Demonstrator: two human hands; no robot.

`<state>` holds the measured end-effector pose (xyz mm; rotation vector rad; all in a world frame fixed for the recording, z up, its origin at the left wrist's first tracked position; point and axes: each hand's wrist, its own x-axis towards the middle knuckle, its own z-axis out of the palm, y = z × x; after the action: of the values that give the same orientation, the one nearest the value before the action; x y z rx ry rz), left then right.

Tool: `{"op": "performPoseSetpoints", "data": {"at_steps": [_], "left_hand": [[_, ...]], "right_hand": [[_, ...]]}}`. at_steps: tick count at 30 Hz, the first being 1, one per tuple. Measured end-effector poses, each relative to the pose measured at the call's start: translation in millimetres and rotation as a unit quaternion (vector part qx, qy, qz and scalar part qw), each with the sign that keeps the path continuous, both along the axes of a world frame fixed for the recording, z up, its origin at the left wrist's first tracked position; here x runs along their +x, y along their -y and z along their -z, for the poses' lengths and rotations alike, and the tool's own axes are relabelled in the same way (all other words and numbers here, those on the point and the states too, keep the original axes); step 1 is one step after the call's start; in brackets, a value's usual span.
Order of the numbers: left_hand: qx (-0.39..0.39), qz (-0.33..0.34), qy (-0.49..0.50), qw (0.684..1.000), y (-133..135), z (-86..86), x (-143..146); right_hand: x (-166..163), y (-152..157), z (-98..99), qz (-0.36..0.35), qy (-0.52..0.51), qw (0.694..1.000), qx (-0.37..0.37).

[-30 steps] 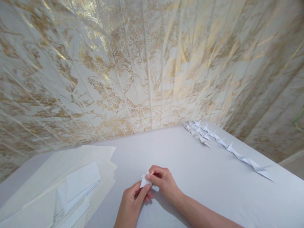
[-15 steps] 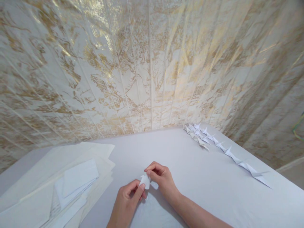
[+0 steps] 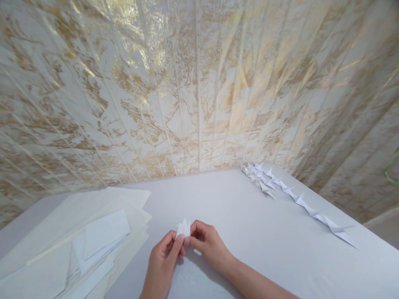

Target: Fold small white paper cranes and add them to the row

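Note:
Between my two hands, just above the table, is a small piece of folded white paper [image 3: 183, 229] with pointed tips standing upward. My left hand [image 3: 166, 253] pinches its lower left part between thumb and fingers. My right hand [image 3: 208, 243] grips the lower right edge, its thumb close to the left thumb. The fingers behind the paper are partly hidden. Along the table's right side lie several folded paper cranes [image 3: 299, 200] in rows, apart from my hands.
On the left, large cream paper sheets [image 3: 124, 199] lie spread out, with smaller white sheets [image 3: 106, 232] stacked on them. The white table [image 3: 199, 195] meets a white and gold patterned curtain [image 3: 187, 104] at the back.
The folded paper has turned so several points now face up. My right hand has moved down and slightly left, from the paper's top to its lower right edge.

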<state>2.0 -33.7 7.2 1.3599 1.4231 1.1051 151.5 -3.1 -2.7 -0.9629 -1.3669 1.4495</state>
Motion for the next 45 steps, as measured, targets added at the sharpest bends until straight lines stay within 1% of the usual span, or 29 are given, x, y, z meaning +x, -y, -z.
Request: {"op": "performPoseSetpoints", "data": {"at_steps": [2, 6, 10, 13, 18, 21, 27, 33, 36, 39, 43, 45], "left_hand": [[0.003, -0.005, 0.001, 1.0, 0.5, 1.2, -0.2], [0.009, 0.001, 0.01, 1.0, 0.5, 4.2, -1.5], [0.013, 0.0, 0.008, 1.0, -0.5, 3.3, -1.7], [0.015, -0.007, 0.003, 1.0, -1.0, 0.3, -0.5], [0.005, 0.002, 0.005, 1.0, 0.3, -2.9, 2.0], [0.0, 0.011, 0.003, 1.0, 1.4, -2.5, 2.3], [0.003, 0.028, -0.035, 0.999, 1.7, -1.3, 2.3], [0.002, 0.038, -0.055, 0.998, 3.7, -1.1, 4.1], [0.002, 0.036, -0.057, 0.998, 3.0, 0.2, 3.8], [0.007, 0.034, -0.057, 0.998, 1.4, 1.0, 2.5], [0.013, 0.033, -0.06, 0.998, 0.9, 1.0, 1.4], [0.018, 0.032, -0.062, 0.997, 1.6, 1.3, 1.2]], "right_hand": [[0.2, 0.6, -0.6, 0.01, 0.021, 1.0, 0.002], [2.3, -0.7, -3.4, -0.01, 0.005, 1.0, -0.004], [4.2, -1.8, -3.0, -0.008, 0.013, 1.0, 0.007], [6.3, -2.2, -2.2, 0.014, 0.022, 0.999, 0.043], [10.8, -4.1, -4.1, 0.079, 0.022, 0.99, 0.113], [11.8, -5.2, -5.0, 0.087, 0.035, 0.986, 0.136], [11.5, -6.6, -4.6, 0.075, 0.031, 0.99, 0.117], [11.8, -6.9, 0.2, 0.072, 0.01, 0.991, 0.109], [11.7, -6.3, -0.7, 0.057, 0.031, 0.988, 0.139], [11.5, -5.0, -4.2, 0.042, 0.055, 0.98, 0.188], [12.1, -4.5, -4.9, 0.023, 0.123, 0.956, 0.265], [13.2, -5.3, -3.1, 0.03, 0.155, 0.945, 0.288]]}}
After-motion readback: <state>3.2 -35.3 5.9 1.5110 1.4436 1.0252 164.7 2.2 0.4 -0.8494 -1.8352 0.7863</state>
